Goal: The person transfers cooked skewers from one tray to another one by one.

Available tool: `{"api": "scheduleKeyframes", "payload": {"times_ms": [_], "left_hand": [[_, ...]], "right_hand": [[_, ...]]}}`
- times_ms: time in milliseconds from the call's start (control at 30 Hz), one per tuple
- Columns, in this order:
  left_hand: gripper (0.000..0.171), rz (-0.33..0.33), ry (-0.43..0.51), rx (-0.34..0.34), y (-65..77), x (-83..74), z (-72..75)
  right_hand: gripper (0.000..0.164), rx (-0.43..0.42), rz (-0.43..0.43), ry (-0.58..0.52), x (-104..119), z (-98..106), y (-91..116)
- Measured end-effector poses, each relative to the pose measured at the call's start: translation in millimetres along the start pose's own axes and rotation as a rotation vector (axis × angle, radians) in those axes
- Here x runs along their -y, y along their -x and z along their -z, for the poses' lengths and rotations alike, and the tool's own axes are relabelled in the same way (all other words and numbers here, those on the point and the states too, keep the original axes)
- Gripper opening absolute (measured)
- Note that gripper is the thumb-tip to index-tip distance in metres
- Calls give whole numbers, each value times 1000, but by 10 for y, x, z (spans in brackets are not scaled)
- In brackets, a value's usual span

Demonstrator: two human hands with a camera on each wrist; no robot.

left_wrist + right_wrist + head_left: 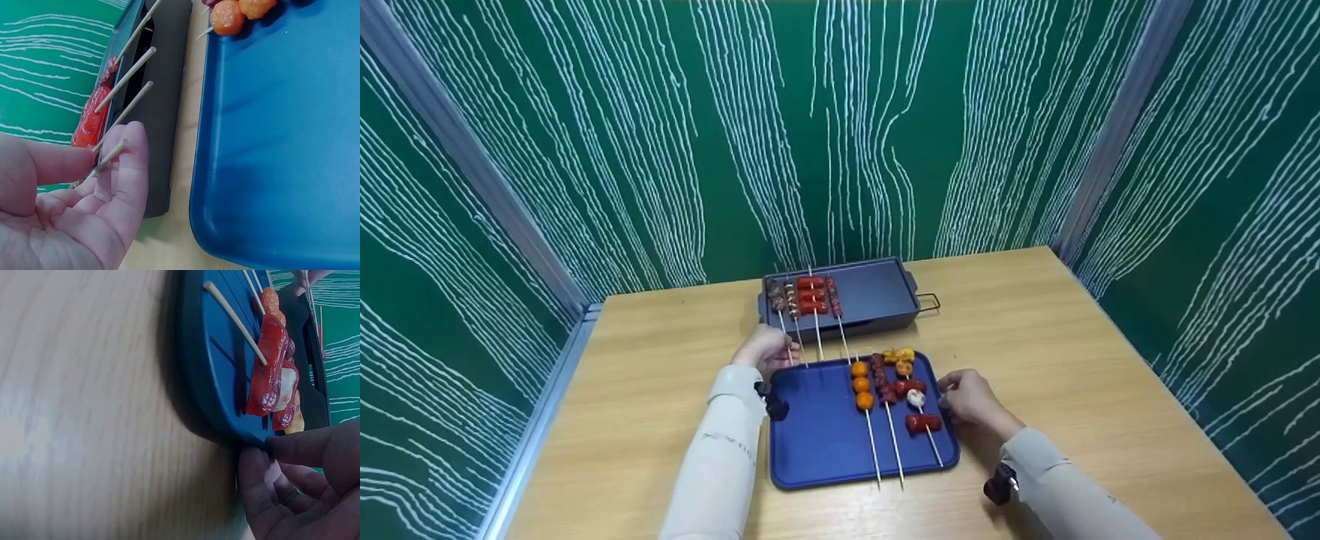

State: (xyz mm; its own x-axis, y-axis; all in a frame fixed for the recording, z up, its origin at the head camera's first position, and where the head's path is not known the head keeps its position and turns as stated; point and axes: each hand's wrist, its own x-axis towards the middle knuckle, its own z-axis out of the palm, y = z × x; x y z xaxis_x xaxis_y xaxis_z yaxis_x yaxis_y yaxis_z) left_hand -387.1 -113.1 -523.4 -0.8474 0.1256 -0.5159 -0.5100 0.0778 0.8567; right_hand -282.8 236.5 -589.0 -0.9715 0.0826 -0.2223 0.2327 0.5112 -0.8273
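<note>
My left hand is at the front left of the grey grill, its fingers curled around the bare stick of the leftmost skewer. Thumb and fingers lie on either side of that stick; whether they press it firmly is hard to see. Between finger and thumb, my right hand pinches the right rim of the blue tray. On the tray's right half lie an orange-ball skewer, a dark red meat skewer and a mixed skewer with red, white and yellow pieces.
Several skewers lie on the grill's left side, among them one with red sausage pieces; their sticks overhang its front edge toward the tray. A wire handle sticks out at the grill's right. Green white-lined panels stand behind the wooden table.
</note>
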Motion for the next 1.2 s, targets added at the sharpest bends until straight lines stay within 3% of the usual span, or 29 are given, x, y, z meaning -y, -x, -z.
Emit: {"api": "scheduleKeyframes", "payload": {"times_ms": [267,467,700,967,1200], "left_hand": [[18,0,55,6,16,-17,18],[22,-22,97,14,-3,0,39],[23,-20,-31,-2,4,27,58],[32,-14,-4,7,12,58,111],[34,-19,-51,-7,61,55,182]], "right_hand": [[19,-13,34,70,45,-28,5],[22,-27,62,120,81,-38,7],[23,-49,99,167,53,-46,7],[25,-30,72,136,28,-37,-1],[25,-31,65,129,25,-39,-14]]}}
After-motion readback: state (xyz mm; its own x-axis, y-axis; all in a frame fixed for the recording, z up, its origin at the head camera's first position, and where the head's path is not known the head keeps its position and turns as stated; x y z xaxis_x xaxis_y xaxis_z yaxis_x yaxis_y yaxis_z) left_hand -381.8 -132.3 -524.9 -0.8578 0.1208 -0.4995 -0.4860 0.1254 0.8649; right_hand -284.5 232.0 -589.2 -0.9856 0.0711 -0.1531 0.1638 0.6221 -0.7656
